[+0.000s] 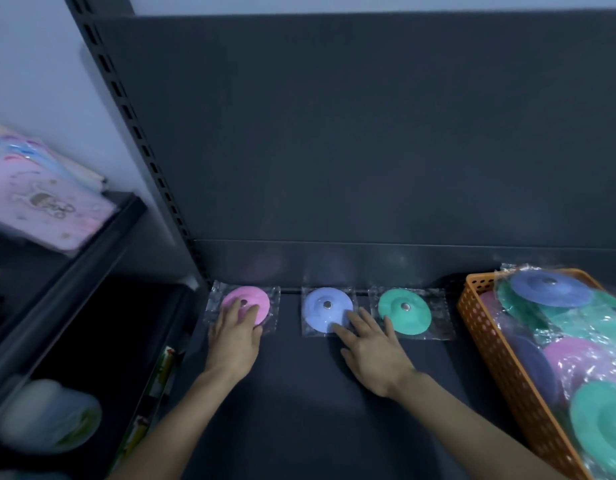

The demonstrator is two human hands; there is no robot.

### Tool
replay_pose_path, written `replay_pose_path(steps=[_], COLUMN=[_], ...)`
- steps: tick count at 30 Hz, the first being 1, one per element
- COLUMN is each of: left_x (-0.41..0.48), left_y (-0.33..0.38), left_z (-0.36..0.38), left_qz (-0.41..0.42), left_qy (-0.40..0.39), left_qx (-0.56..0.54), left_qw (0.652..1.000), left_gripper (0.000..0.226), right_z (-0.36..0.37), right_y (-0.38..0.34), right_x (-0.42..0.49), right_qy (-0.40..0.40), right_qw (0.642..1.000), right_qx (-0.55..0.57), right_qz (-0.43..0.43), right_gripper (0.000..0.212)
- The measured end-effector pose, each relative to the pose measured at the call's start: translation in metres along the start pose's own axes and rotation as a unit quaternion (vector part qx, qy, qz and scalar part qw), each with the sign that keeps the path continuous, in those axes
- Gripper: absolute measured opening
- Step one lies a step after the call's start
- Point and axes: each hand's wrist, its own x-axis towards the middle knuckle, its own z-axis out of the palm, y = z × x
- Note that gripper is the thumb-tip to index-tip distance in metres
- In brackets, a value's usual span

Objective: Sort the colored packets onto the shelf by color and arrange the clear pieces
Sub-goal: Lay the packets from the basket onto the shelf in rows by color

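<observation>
Orange basket sits right of the right hand, heaped with bagged pink, blue and green discs. Left hand lies flat, fingers straight, on the pink packet in the rear left corner by the slotted upright. Right hand is spread wide, fingertips on the blue packet. Green packet lies by its little finger, contact unclear, apart from the basket. All three packets line the back panel. Bare dark shelf surrounds both wrists.
</observation>
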Motion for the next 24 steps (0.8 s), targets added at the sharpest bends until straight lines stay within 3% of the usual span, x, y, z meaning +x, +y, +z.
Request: replay_pose_path(steps=[9, 17, 21, 24], left_x=[0.006, -0.012, -0.020, -0.022], left_y=[-0.001, 0.057, 0.102, 0.140], left_z=[-0.006, -0.005, -0.008, -0.010], left_qz=[0.041, 0.188, 0.246, 0.267], left_qy=[0.007, 0.026, -0.005, -0.030], left_qx=[0.018, -0.055, -0.103, -0.137], left_qw=[0.999, 0.980, 0.964, 0.954], left_gripper=[0.042, 0.036, 0.041, 0.045], right_z=[0.002, -0.024, -0.038, -0.051], right_y=[-0.008, 0.017, 0.046, 0.069], right_x=[0.004, -0.044, -0.076, -0.093], right_qy=[0.017, 0.160, 0.259, 0.297], right_qw=[1.000, 0.979, 0.958, 0.948], right_qx=[0.005, 0.106, 0.078, -0.011], right_qz=[0.016, 0.067, 0.095, 0.117], right_gripper=[0.054, 0.036, 0.024, 0.026])
